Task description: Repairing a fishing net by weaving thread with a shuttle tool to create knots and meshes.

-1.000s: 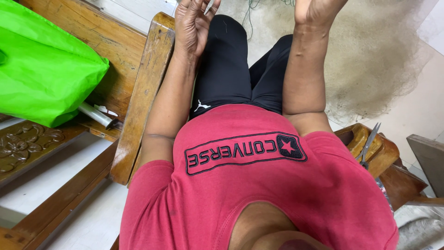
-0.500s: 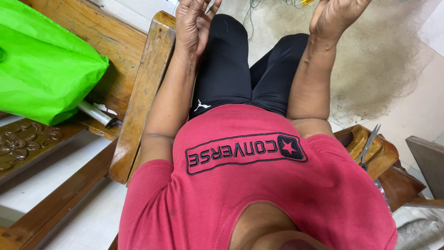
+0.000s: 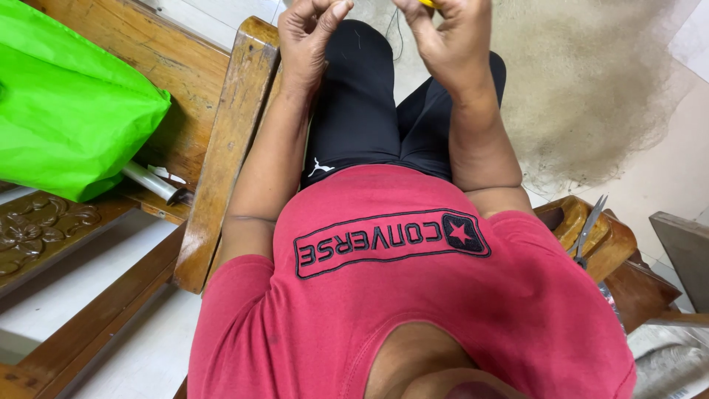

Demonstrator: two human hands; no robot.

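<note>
Seated on a wooden bench (image 3: 221, 140), a person is seen from above, both hands raised over the knees so fine work is kept close to the eyes. Beside it, a green bag (image 3: 66, 111) is parked. The right hand (image 3: 447, 41) is pinched on a small yellow object (image 3: 428, 3), the left hand (image 3: 310, 33) on a dark thread (image 3: 396, 33). Scissors (image 3: 587, 229) rest on the armrest, within reach.

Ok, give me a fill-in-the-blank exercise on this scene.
1. The bag lying on the wooden bench is bright ____.
2. The right hand pinches a small ____-coloured thing at the top edge.
3. The scissors rest on the wooden ____ beside the person's right arm.
4. The left hand is raised above the ____ trousers.

Missing words: green; yellow; armrest; black
</note>
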